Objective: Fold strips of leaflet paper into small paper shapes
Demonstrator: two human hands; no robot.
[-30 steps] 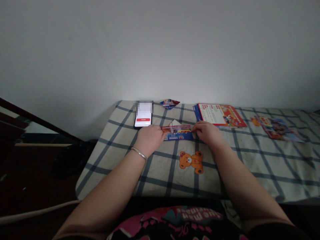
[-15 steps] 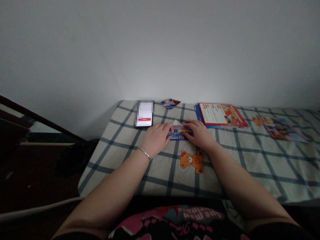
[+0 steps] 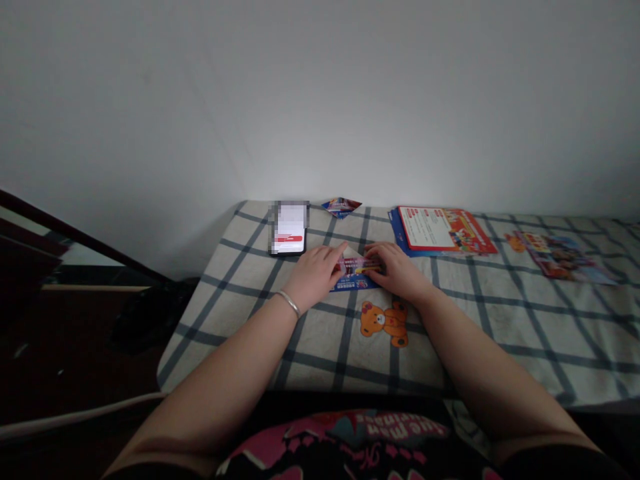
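As the folded leaflet (image 3: 356, 272) lay just above the bear print (image 3: 384, 320) on the checked sheet (image 3: 500, 320), both hands pressed it flat, left hand (image 3: 320, 273) and right hand (image 3: 397, 270), fingers narrow; thin, light, easily creased paper, probably best pinched at its edges.

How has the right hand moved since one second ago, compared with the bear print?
Yes. The right hand slid left along the folded flyer, toward the left hand; it now sits above the bear print instead of up-right of it.
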